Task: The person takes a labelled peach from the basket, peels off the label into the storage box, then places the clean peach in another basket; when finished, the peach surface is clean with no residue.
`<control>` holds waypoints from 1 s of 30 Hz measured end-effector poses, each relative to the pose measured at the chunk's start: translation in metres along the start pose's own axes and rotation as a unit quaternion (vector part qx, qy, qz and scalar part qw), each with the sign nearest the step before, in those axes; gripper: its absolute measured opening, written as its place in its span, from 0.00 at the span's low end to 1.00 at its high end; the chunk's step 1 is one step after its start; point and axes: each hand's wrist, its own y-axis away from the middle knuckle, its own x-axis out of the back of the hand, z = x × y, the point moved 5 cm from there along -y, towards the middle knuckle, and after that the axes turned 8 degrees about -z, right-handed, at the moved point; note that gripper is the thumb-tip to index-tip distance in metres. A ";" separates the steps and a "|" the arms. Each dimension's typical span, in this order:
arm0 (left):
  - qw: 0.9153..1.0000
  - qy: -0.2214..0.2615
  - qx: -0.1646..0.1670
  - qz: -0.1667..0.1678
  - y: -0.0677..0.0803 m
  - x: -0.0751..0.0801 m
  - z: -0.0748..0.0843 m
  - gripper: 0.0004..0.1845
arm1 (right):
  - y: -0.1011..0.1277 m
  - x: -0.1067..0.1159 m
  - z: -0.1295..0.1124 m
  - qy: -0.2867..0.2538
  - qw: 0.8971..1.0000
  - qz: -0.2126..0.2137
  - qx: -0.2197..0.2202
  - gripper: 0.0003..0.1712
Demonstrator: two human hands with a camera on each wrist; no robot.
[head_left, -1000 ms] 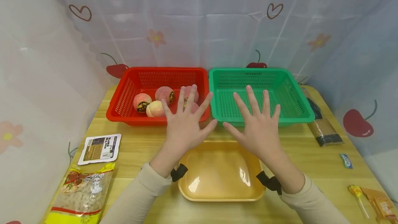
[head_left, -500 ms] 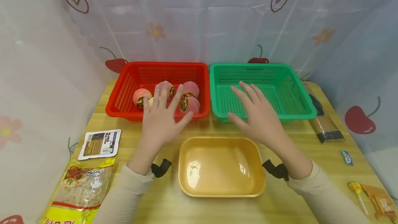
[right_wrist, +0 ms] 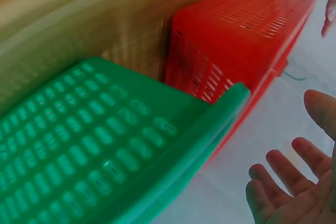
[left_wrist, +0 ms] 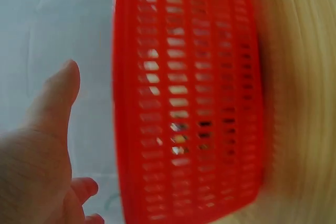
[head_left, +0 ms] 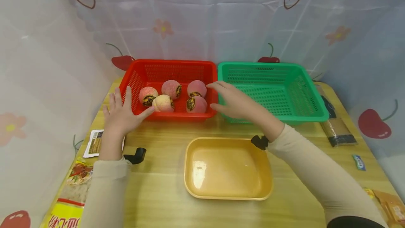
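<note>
**Head view: both hands flank the red basket of peaches**

Head camera shows the red basket (head_left: 148, 71) at the back of the counter (head_left: 164, 185), with the left hand (head_left: 121, 113) at its left front corner and the right hand (head_left: 235, 103) at its right end. The left hand stands with fingers straight and spread, palm turned toward the basket's outer wall, thumb reaching along the front rim; it grips nothing. The right hand reaches across from the right with its fingers extended and relaxed over the seam between the red basket and the green basket (head_left: 284, 80), fingertips just beside the rear right peach (head_left: 197, 88). Whether those fingertips touch the rim is hard to tell from this angle. The left wrist view is blurred, showing only the red mesh wall close to the thumb; the right wrist view shows open fingers near both basket walls.

Counted: five peaches in the red basket, two baskets side by side and touching, one yellow tray (head_left: 227, 168) in front of them. A white packet (head_left: 95, 143) and a noodle bag (head_left: 74, 192) lie by the left forearm.
</note>
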 end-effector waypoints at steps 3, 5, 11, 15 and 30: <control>1.000 0.009 0.018 -0.012 -0.007 -0.003 -0.014 0.67 | -0.024 -0.007 -0.002 0.017 1.000 -0.021 0.000 0.40; 0.999 0.011 0.025 -0.017 -0.010 -0.005 -0.020 0.69 | -0.038 -0.013 -0.003 0.030 0.999 -0.035 0.003 0.37; 0.999 0.021 0.035 -0.018 -0.013 -0.010 -0.025 0.74 | -0.067 -0.031 -0.007 0.071 0.995 -0.075 0.003 0.34; 0.999 0.020 0.045 -0.015 -0.014 -0.011 -0.026 0.76 | -0.078 -0.040 -0.011 0.101 0.991 -0.089 -0.012 0.36; 0.998 0.019 0.057 -0.023 -0.014 -0.010 -0.022 0.76 | -0.091 -0.053 -0.013 0.182 0.974 -0.121 -0.053 0.38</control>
